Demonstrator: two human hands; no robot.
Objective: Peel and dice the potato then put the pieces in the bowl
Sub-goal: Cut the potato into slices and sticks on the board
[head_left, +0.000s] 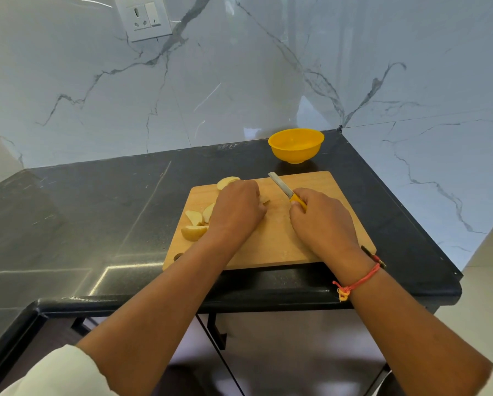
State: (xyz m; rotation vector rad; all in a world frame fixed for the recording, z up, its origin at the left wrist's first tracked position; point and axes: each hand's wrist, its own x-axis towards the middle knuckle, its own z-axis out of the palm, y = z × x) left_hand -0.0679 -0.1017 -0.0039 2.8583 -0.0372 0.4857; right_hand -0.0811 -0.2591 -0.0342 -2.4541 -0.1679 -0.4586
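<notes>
From my end I see the wooden cutting board [319,190] lying on the dark desk [96,210], towards its right-hand corner. The left hand [236,210] rests knuckles-up on the middle of the board with the fingers curled downward. I think it is covering a bit of potato, since a small sliver pokes out at its right edge, but I cannot tell whether it actually grips anything. The right hand [322,221] is closed around the yellow handle of a knife [282,187], whose blade points to the far left, above the board and just right of the left hand.

Three potato wedges [194,232] sit on the near-left part of the board, just beside the left wrist. Another potato piece [226,182] lies at the board's far-left edge, close to the left knuckles. The yellow bowl [294,154] stands on the desk just beyond the far edge of the board, and I see no potato in it. A red thread bracelet [359,282] circles the right wrist.
</notes>
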